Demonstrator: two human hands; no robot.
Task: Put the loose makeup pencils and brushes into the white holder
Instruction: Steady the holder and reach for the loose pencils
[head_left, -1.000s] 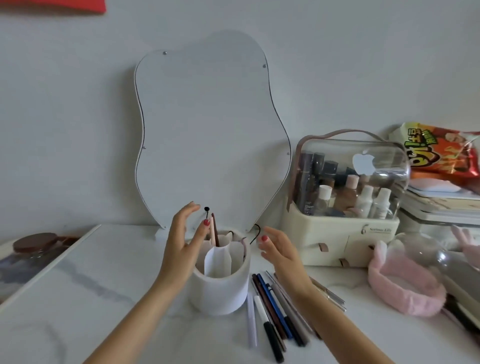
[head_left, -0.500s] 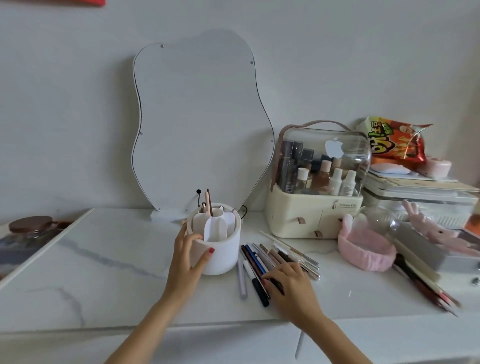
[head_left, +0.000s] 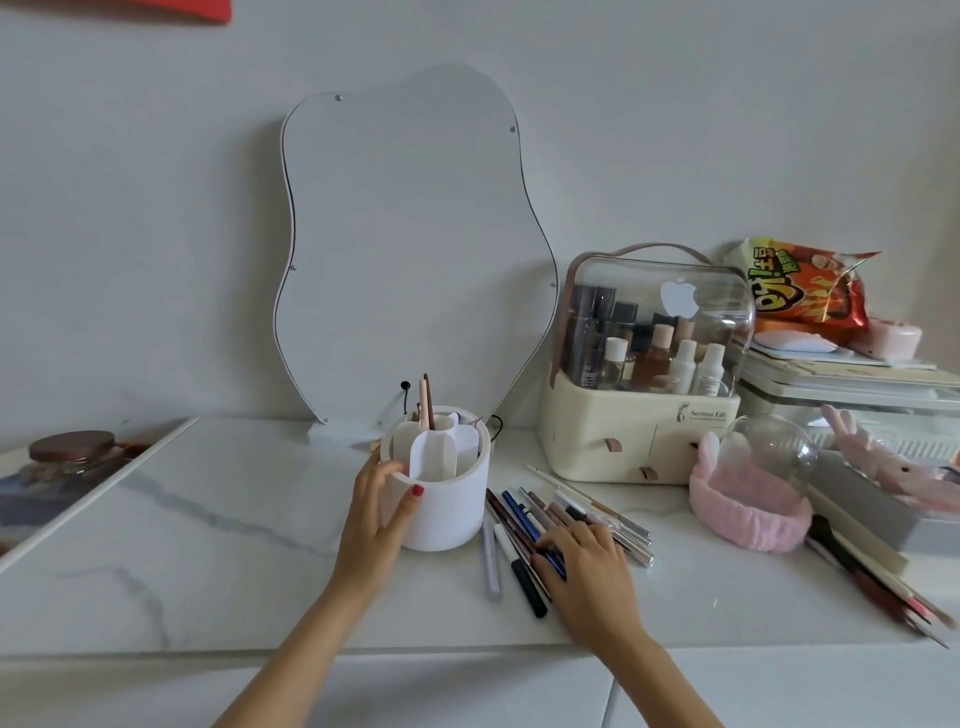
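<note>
The white holder (head_left: 447, 499) stands upright on the marble desk (head_left: 208, 545), in front of the wavy-edged mirror (head_left: 410, 249). Its inner dividers are visible, and a few pencils (head_left: 427, 397) stand in a rear compartment. The left hand (head_left: 376, 512) wraps the holder's left side, thumb across the front wall, fingers curled round the rim. The loose makeup pencils and brushes (head_left: 545, 525) lie fanned on the desk just right of the holder. The right hand (head_left: 587, 566) rests palm-down on this pile, fingers spread and touching several pencils; whether any pencil is gripped cannot be determined. A cosmetics case (head_left: 644, 410) with a clear lid stands behind the pile, and a pink headband (head_left: 748, 509) lies to its right.
</note>
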